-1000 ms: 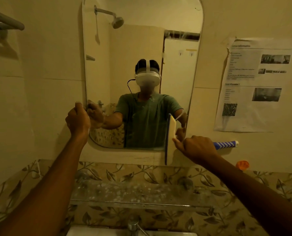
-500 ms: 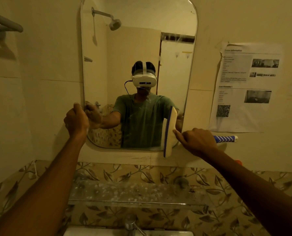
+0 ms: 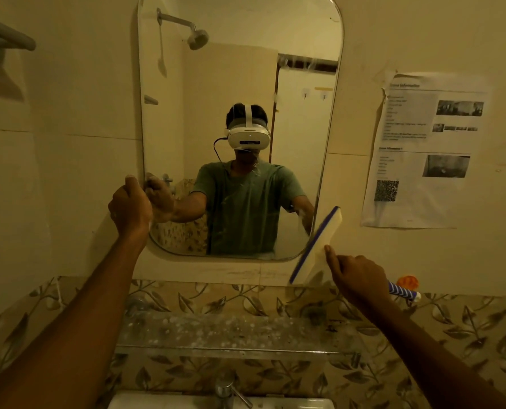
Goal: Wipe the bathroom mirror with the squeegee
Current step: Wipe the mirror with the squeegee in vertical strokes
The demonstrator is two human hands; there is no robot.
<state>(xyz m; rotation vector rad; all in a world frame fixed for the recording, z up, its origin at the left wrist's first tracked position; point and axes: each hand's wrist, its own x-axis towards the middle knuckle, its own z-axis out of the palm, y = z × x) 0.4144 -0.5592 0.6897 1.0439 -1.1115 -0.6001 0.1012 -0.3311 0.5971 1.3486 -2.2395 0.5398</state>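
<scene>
Mirror (image 3: 240, 69): tall, rounded corners, mounted on a cream tiled wall (image 3: 63, 119); glass streaked and spotted in its lower half. Reflected in it: a shower head, a door, a person in a green shirt wearing a white headset.

Squeegee (image 3: 316, 246): white head with a blue blade edge, tilted, lying across the mirror's lower right corner, its lower end over the wall beneath the glass. Blue-and-white striped handle sticks out behind the right hand (image 3: 359, 278), which is closed around it, forefinger stretched along the back of the head.

Left hand (image 3: 129, 206): clenched in a fist against the mirror's left edge; whether it holds anything cannot be told.

Paper (image 3: 425, 149): printed sheet with photos and a square code, stuck to the wall right of the mirror. A second sheet shows at the frame's right edge.

Shelf (image 3: 231, 335): glass, spotted white, fixed below the mirror against a band of leaf-patterned tiles (image 3: 467, 329).

Tap (image 3: 228, 389): chrome, below the shelf, above a white basin (image 3: 299, 404).

Rail (image 3: 7, 35): grey bar, upper left wall.

Orange item (image 3: 408, 281): small, on the wall just beyond the squeegee handle; kind unclear.
</scene>
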